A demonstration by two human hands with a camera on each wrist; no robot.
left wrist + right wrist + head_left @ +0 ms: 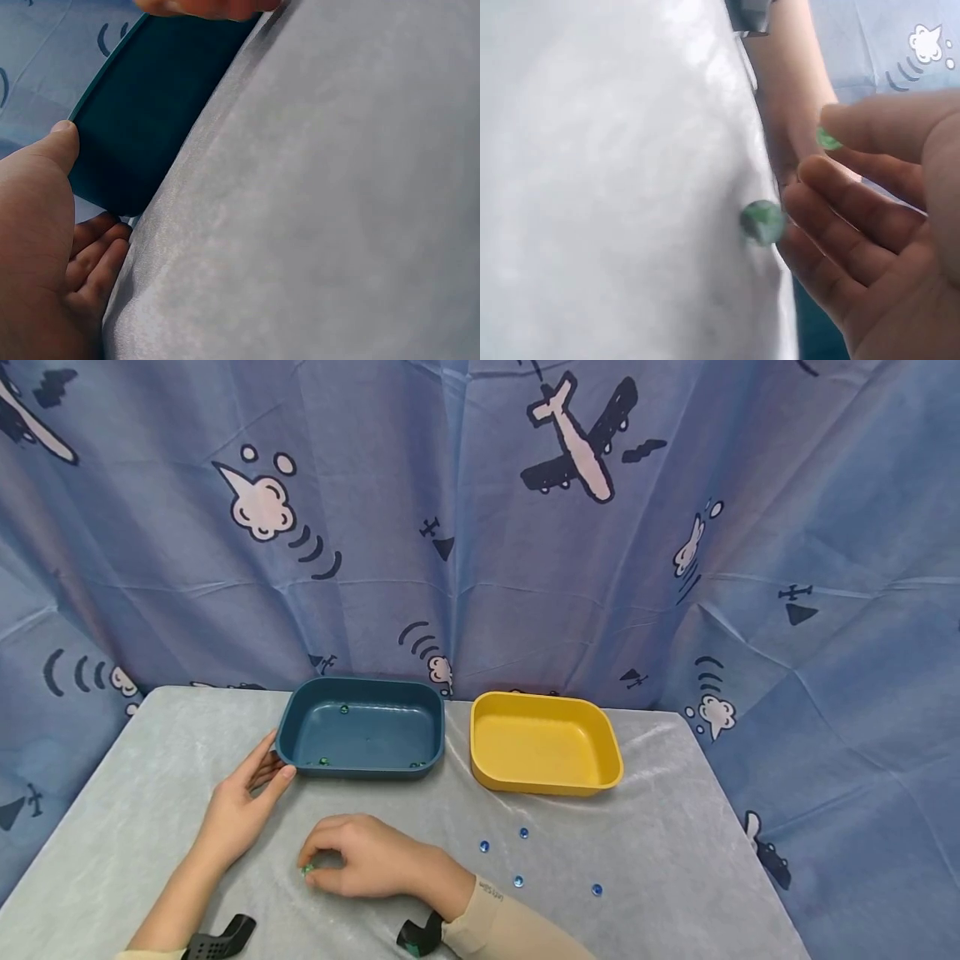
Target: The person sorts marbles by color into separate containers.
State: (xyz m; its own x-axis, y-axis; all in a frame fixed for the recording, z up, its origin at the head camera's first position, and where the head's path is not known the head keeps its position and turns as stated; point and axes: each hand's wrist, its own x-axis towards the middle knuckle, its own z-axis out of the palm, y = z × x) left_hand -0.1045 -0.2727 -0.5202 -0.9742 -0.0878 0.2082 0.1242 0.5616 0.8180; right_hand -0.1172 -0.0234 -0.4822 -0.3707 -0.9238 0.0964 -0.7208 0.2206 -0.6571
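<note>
A small green bead (307, 869), probably glass, sits pinched between the thumb and forefinger of the right hand (367, 856), low over the front left part of the surface (675, 827). Fingertips cover much of it, so its long axis and the way it points cannot be told. The other fingers of that hand bend loosely; just beside them, the right wrist view shows a second green bead (763, 223) on the surface, rounded and slightly blurred.

Beyond, a dark blue tray (367, 772) lies with its long axis running left to right, its open top facing up. A few green beads (344, 709) rest apart on its floor. The left hand (234, 810) is spread wide, thumb and fingers touching the tray around its near left corner.

To the right, apart from it, stands a yellow tray (536, 785), also lengthwise left to right, its right end angled slightly nearer. Four blue beads (518, 881) lie scattered in front of it. Behind everything hangs a blue curtain (375, 510) printed with airplanes and clouds.
</note>
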